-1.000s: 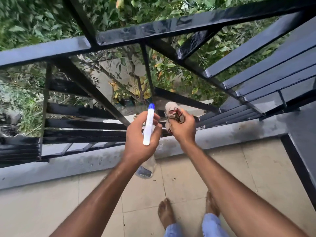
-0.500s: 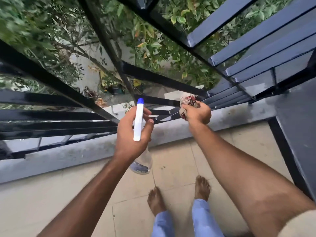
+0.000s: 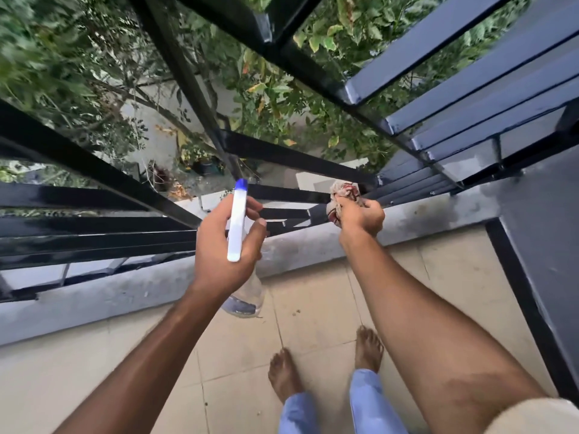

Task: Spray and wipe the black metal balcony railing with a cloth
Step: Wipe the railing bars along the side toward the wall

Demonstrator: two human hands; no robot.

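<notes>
Balcony railing [image 3: 94, 174] of black painted metal: diagonal braces and flat horizontal slats, set on a grey concrete kerb [image 3: 300, 245]. The surfaces are glossy; whether they are wet cannot be told.

Held in left hand [image 3: 219, 249]: clear plastic spray bottle [image 3: 237, 225] with white trigger head and blue nozzle tip. The fingers curl round the neck and the front of the head, with the thumb on the near side. The bottle body hangs below the hand. The nozzle points away from the person, toward the low slats. This is judged a ready-to-spray hold, so that one hand wets the metal while the other wipes.

Held in right hand [image 3: 360, 216]: crumpled cloth [image 3: 343, 195], off-white with red-brown print. A closed fist bunches it, and part of the wad protrudes past the knuckles. The bunching is judged to give a firm pad that fits the narrow gaps.

Position: the cloth sits at the lowest slats of the railing, where they meet a long diagonal brace just above the kerb. It appears to touch the metal, but contact cannot be confirmed. The spray bottle is near the cloth on its left, apart from it, with the nozzle short of the bars.

Surroundings: beige floor tiles [image 3: 313, 292], two bare feet [image 3: 283, 375] and green foliage [image 3: 282, 98] beyond the bars.
</notes>
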